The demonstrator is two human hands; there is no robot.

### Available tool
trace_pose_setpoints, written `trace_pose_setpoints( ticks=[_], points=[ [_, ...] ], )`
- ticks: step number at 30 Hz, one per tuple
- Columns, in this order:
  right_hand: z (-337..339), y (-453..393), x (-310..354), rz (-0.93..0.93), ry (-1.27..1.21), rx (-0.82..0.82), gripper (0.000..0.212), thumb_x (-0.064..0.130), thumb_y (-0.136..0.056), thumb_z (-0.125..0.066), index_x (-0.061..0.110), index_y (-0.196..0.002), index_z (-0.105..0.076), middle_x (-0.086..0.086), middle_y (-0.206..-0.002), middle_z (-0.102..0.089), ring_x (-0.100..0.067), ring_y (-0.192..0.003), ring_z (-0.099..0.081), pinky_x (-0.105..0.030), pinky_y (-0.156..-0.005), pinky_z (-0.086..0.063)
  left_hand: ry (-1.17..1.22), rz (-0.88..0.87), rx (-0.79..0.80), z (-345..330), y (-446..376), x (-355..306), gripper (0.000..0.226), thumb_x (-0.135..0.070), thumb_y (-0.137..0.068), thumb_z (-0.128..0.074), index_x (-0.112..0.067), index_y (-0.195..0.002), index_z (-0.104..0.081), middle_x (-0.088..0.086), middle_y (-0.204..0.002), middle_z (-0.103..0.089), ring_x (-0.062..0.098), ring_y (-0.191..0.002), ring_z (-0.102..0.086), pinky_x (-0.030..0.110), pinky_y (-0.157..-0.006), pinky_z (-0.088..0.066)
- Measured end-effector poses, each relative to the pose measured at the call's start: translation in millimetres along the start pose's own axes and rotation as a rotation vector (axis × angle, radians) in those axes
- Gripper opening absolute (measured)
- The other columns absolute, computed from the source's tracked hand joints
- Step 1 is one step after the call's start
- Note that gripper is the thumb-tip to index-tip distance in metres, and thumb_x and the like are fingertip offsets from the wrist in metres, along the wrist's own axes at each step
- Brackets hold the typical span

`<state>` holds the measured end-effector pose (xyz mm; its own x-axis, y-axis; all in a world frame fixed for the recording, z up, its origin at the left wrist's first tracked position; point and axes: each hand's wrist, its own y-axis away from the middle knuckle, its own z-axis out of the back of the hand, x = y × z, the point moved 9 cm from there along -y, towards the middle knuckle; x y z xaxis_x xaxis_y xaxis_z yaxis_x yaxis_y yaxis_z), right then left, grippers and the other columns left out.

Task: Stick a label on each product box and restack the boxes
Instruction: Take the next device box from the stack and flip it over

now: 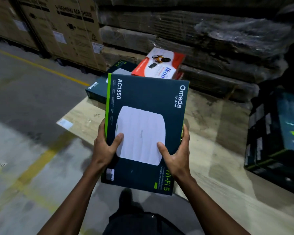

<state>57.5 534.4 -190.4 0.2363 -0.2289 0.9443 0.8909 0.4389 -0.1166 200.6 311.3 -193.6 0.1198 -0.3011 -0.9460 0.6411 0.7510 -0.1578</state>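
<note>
I hold a dark teal Omada box (148, 99) flat in front of me, its printed face up, with a white round device pictured on it. My left hand (105, 146) grips its left edge, thumb on top. My right hand (176, 153) grips the right edge, thumb on the face too. A small white sticker (110, 174) sits at the box's near left corner. Beyond it, two more Omada boxes (96, 89) lie on a flat cardboard sheet (85, 122). A stack of dark boxes (278, 136) stands at the right.
A red and white box (159, 65) rests on the far boxes. Tall brown cartons (63, 28) stand at the back left. Wrapped flat cardboard stacks (210, 39) fill the back. Yellow lines (39, 65) cross the concrete floor at left. My foot (126, 194) shows below the box.
</note>
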Motion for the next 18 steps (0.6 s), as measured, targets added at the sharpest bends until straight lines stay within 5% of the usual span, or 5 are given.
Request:
trace_pose_setpoints(
  ticks=[6, 11, 18],
  points=[
    [73.7, 32.3, -31.4, -0.020, 0.009, -0.110, 0.089, 0.050, -0.077, -0.070, 0.038, -0.148, -0.017, 0.002, -0.149, -0.040, -0.009, -0.134, -0.043, -0.043, -0.109, -0.042, -0.006, 0.016, 0.097, -62.5, 39.7, -14.6, 0.071, -0.058, -0.075, -0.059, -0.039, -0.139, -0.034, -0.038, -0.119, -0.049, -0.019, -0.106, -0.051, 0.001, -0.083, -0.039],
    [111.4, 44.3, -57.8, -0.104, -0.006, -0.190, 0.089, 0.052, -0.075, -0.070, 0.044, -0.146, -0.017, 0.004, -0.146, -0.044, -0.014, -0.132, -0.046, -0.047, -0.106, -0.043, -0.048, 0.007, 0.226, -111.2, 43.7, -22.3, 0.072, -0.049, -0.080, -0.062, -0.029, -0.144, -0.034, -0.040, -0.114, -0.049, -0.022, -0.100, -0.052, -0.001, -0.079, -0.039],
    [132.6, 44.7, -98.8, -0.317, -0.107, -0.288, 0.090, 0.052, -0.067, -0.073, 0.041, -0.143, -0.027, 0.007, -0.136, -0.055, -0.011, -0.122, -0.056, -0.043, -0.104, -0.046, -0.139, 0.109, 0.513, -171.7, 24.0, -1.5, 0.069, -0.061, -0.079, -0.061, -0.037, -0.139, -0.037, -0.015, -0.121, -0.061, 0.011, -0.110, -0.061, 0.032, -0.094, -0.047]
  ],
)
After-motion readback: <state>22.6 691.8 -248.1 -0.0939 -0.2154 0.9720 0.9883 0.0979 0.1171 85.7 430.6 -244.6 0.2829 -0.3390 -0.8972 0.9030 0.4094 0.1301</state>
